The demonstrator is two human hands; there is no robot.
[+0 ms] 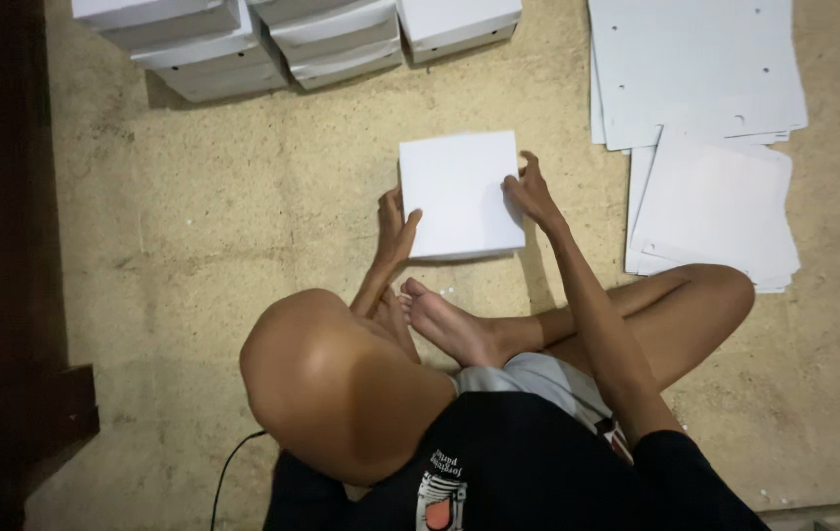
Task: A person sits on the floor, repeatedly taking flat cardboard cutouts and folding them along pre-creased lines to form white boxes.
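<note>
A closed white cardboard box [459, 192] rests on the tan floor in front of my crossed legs. My left hand [395, 228] presses against its left side near the front corner. My right hand [530, 192] grips its right edge, fingers curled onto the top. Both hands hold the box between them.
Several finished white boxes [243, 44] are stacked at the top left and centre. Flat white cardboard sheets [705, 69] with small holes lie at the upper right, with a second pile [715, 211] below them. A dark wall runs along the left. A black cable [228, 472] trails near my knee.
</note>
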